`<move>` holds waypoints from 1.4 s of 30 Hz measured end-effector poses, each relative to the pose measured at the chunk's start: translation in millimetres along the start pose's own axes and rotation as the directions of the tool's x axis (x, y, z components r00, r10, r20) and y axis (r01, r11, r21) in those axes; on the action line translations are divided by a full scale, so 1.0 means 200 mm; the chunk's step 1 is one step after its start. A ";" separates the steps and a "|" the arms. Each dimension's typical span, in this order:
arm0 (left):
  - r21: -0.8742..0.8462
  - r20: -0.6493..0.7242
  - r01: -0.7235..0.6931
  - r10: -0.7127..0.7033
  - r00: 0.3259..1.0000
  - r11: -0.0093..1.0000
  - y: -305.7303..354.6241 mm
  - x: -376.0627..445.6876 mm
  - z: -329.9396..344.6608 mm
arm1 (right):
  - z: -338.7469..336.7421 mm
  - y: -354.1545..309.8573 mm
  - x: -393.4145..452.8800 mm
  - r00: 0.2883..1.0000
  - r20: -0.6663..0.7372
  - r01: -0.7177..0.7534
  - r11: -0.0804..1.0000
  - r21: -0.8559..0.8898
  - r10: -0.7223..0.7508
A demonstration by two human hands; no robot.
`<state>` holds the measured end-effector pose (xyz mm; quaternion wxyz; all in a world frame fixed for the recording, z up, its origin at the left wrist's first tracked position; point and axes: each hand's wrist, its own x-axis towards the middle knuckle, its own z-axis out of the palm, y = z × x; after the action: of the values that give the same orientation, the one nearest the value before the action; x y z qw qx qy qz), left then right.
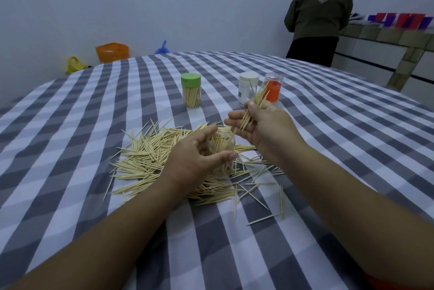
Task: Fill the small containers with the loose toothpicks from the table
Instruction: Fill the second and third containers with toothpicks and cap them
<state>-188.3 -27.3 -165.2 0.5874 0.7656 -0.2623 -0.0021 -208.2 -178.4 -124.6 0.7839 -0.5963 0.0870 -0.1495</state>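
A heap of loose toothpicks (145, 155) lies on the checked tablecloth (234, 242) in front of me. In the middle of the heap stands a clear open container (223, 146), partly filled, and my left hand (197, 155) is wrapped around its side. Just above and right of its mouth, my right hand (260, 125) pinches a bundle of toothpicks (254, 106) that slants upward. Farther back stand a closed green-lidded container (191, 91) full of toothpicks, a white-lidded container (247, 88) and a clear container with an orange part inside (273, 87).
A person (317, 14) stands with their back to me at a counter (387, 38) at the far right. Orange (112, 51), yellow (74, 65) and blue (162, 48) bags sit beyond the table's far left edge. Stray toothpicks (263, 195) lie scattered right of the heap.
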 end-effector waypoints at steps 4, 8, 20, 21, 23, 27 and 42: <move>0.022 0.004 0.006 -0.006 1.000 1.000 0.01 0.00 0.00 | 0.05 0.05 -0.03 0.999 -0.008 0.040 0.999 0.016 -0.040; 0.006 -0.005 0.018 -0.018 1.000 1.000 0.01 -0.01 0.01 | 0.07 0.11 -0.05 1.000 -0.020 0.019 0.990 -0.137 -0.022; 0.017 -0.015 0.007 -0.007 1.000 1.000 0.02 0.00 0.00 | 0.05 0.09 -0.08 1.000 0.012 0.019 0.919 -0.393 -0.015; 0.019 -0.017 0.004 -0.004 1.000 1.000 0.01 0.00 -0.01 | 0.05 0.09 -0.08 0.999 0.009 0.041 0.914 -0.405 -0.041; 0.024 -0.019 -0.003 0.004 1.000 1.000 0.01 0.00 -0.01 | 0.04 0.09 -0.07 0.995 0.007 0.098 0.910 -0.404 -0.104; -0.003 -0.017 -0.011 0.011 1.000 1.000 0.00 0.00 -0.01 | 0.02 0.09 -0.08 0.979 0.030 0.194 0.874 -0.445 -0.202; -0.030 -0.009 0.022 -0.022 1.000 0.999 -0.01 0.02 -0.02 | -0.04 0.06 0.01 0.999 0.051 0.031 0.878 -0.478 -0.008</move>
<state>-182.7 -25.1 -165.4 0.6000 0.7595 -0.2510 -0.0089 -207.6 -182.1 -138.7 0.6126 -0.7757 0.0967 -0.1172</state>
